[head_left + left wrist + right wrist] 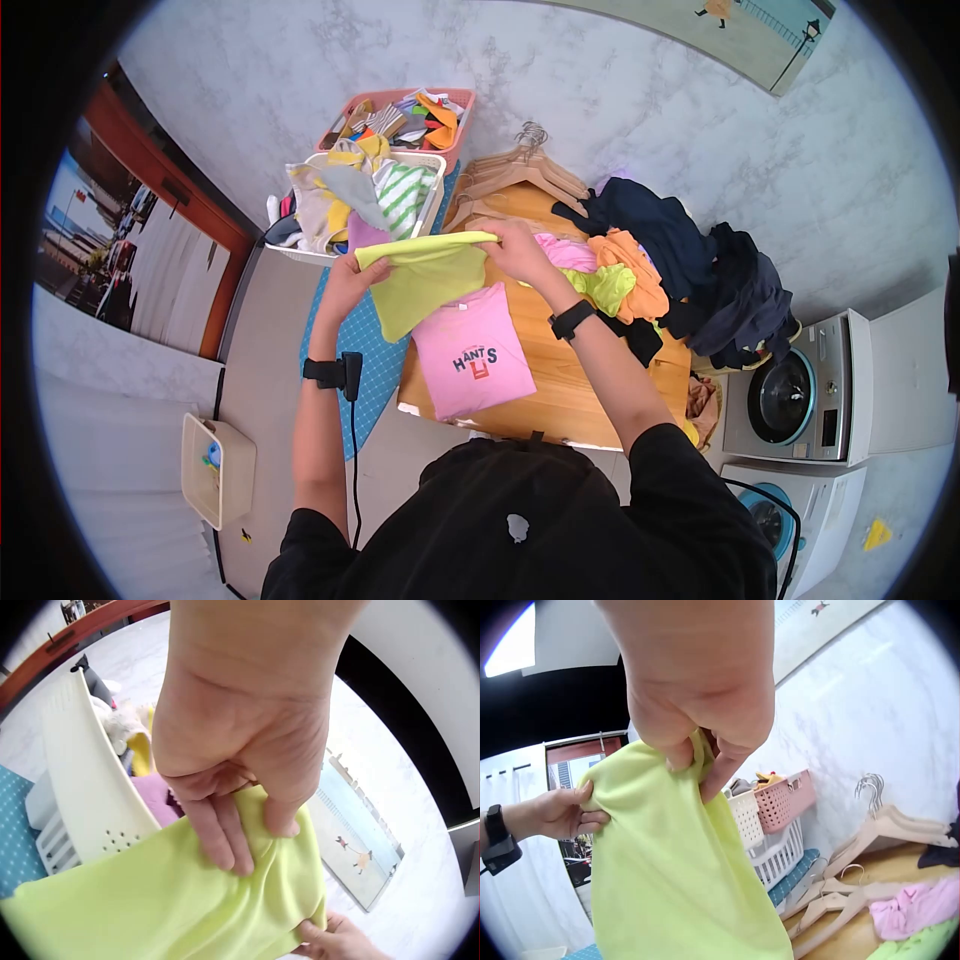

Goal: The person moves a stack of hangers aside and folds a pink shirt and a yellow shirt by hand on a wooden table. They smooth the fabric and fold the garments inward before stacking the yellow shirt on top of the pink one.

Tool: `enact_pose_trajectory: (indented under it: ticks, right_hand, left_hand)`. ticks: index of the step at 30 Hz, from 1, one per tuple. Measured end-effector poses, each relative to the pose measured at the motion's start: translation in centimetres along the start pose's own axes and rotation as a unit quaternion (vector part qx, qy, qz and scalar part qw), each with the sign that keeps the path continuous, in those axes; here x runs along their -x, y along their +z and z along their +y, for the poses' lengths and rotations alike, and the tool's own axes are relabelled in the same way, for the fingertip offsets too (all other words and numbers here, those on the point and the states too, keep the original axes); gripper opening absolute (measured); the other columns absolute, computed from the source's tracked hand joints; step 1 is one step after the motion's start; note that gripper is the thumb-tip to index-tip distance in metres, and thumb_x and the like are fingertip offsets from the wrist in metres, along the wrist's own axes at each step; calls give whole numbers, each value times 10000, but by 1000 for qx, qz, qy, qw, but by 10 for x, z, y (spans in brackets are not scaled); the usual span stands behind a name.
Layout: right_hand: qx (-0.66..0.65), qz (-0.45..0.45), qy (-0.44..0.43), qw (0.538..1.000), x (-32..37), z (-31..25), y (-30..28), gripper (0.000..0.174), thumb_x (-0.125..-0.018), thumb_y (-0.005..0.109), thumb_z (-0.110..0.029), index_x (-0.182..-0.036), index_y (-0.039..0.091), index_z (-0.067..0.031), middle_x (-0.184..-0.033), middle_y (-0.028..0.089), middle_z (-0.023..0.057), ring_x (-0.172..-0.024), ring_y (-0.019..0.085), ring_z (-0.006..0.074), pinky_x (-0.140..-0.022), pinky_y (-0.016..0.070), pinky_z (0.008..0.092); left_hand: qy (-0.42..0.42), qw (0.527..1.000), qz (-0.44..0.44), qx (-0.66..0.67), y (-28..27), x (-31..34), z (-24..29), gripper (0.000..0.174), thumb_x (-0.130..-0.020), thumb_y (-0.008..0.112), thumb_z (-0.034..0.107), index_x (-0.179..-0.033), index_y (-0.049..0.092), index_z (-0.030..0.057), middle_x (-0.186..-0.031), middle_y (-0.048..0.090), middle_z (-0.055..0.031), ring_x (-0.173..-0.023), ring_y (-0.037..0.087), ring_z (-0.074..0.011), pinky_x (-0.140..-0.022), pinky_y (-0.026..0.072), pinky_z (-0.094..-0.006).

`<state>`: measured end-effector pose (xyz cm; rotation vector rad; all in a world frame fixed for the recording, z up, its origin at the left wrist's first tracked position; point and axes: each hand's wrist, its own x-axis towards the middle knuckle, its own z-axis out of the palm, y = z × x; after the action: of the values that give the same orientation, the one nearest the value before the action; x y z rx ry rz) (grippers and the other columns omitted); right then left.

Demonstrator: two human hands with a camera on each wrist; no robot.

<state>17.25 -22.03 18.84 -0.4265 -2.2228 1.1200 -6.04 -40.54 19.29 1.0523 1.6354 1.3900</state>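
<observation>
A lime-yellow cloth garment [425, 285] hangs stretched between both hands, its top edge drawn across. My left hand [350, 280] pinches one upper corner between thumb and fingers, seen closely in the left wrist view. At the opposite corner my right hand [515, 250] pinches the fabric, with the thumb on one side and fingers on the other in the right wrist view. Below the hanging cloth, a folded pink T-shirt [475, 360] with dark lettering lies on the wooden table [590, 425]; the cloth's lower part overlaps its upper left in the head view.
A white basket [436, 190] of clothes and a pink basket [468, 100] stand at the back left, by a blue dotted surface [345, 380]. Wooden hangers [510, 178] lie at the table's back. Crumpled clothes [630, 280] and a dark pile [740, 290] fill the right side.
</observation>
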Motion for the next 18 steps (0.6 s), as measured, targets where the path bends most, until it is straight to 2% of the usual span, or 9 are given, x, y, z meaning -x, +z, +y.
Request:
enact_pose_trajectory:
  ticks: [3,7,9,11,13,15,16,17,18]
  right_hand:
    - [-2,-18,-8,1000,-5,-7,-2,220,-792,541,17,-985,644,-7,-871,657,167,-816,632,296,-742,488,332]
    - [50,-34,-6,998,40,19,4,238,-776,546,44,-984,645,-16,-916,655,174,-870,626,320,-769,489,342]
    - [70,-54,-9,996,82,42,14,248,-773,548,59,-986,646,-24,-947,652,175,-900,625,328,-801,492,353]
    - [85,-100,2,991,136,76,36,277,-758,527,84,-980,648,-28,-971,647,173,-921,617,346,-833,490,376]
    - [81,-181,45,979,191,115,60,317,-739,527,88,-1002,649,-42,-1055,621,168,-1005,583,344,-885,472,379]
    - [84,-232,75,966,226,117,70,345,-732,535,82,-1028,648,-54,-1128,599,162,-1083,555,334,-927,457,373]
    - [123,-254,54,958,235,108,72,393,-727,538,72,-1082,629,-70,-1209,548,154,-1171,487,322,-976,422,370]
    - [161,-277,32,947,239,102,74,445,-722,541,61,-1135,610,-87,-1290,497,146,-1259,419,309,-1025,388,367]
    - [160,-276,36,947,237,96,76,445,-722,541,61,-1135,610,-87,-1290,497,146,-1259,419,309,-1025,388,367]
  left_hand:
    - [32,997,35,-54,1,12,-16,246,-872,641,116,-1075,646,-24,-950,677,-36,-852,605,-81,-768,492,-227]
    - [42,998,2,-54,36,45,-37,239,-840,646,51,-1072,663,-8,-983,681,-7,-851,574,-55,-740,480,-223]
    - [-29,995,-47,-82,56,68,-78,245,-825,648,34,-1067,679,44,-976,693,-7,-841,556,-34,-731,475,-218]
    - [-52,989,-113,-85,80,97,-127,271,-805,673,72,-1075,682,88,-948,707,-51,-802,606,-62,-732,488,-238]
    - [-74,939,-229,-247,92,124,-167,298,-775,703,122,-1072,683,94,-931,703,-94,-794,657,-146,-750,503,-285]
    - [-106,904,-325,-257,96,143,-210,348,-739,724,154,-1080,679,98,-879,701,-108,-793,673,-232,-778,509,-327]
    - [-106,903,-328,-256,96,144,-214,348,-739,724,154,-1080,679,98,-879,701,-108,-793,673,-232,-778,509,-327]
    - [-163,906,-301,-250,96,146,-218,396,-736,725,159,-1118,651,82,-899,694,-116,-835,665,-240,-801,501,-330]
    - [-220,905,-273,-242,98,146,-220,446,-734,725,165,-1156,624,66,-919,687,-124,-877,658,-249,-824,494,-333]
